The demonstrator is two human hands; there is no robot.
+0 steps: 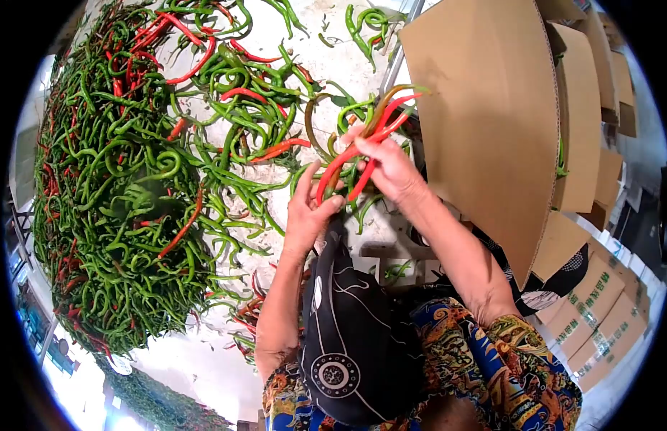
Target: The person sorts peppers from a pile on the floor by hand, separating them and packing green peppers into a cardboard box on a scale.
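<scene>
Although one small bunch of peppers (380, 135) is in hand, a big heap (132, 215) lies loose

The bunch is held mid-scene above the pale table (337, 61), just left of a large cardboard panel (484, 108). Thumb and fingers of the right hand (391, 167) grip it; the left hand (310, 218) has its fingers curled about the lower ends, though whether they pinch I cannot tell.

Judging by what lies about, much is left: a few mostly red peppers are gathered, while many red ones sit among the green, both in the heap at left and in the loose peppers (245, 93) beside it.

Counted: two hands; one bunch, with at least three red peppers and one brownish, overlaps hiding the exact number; one big heap at left, and what looks like a second green heap (154, 399) near left; one large panel; at least two printed cartons (599, 302) near right. The loose peppers are too many to count.
</scene>
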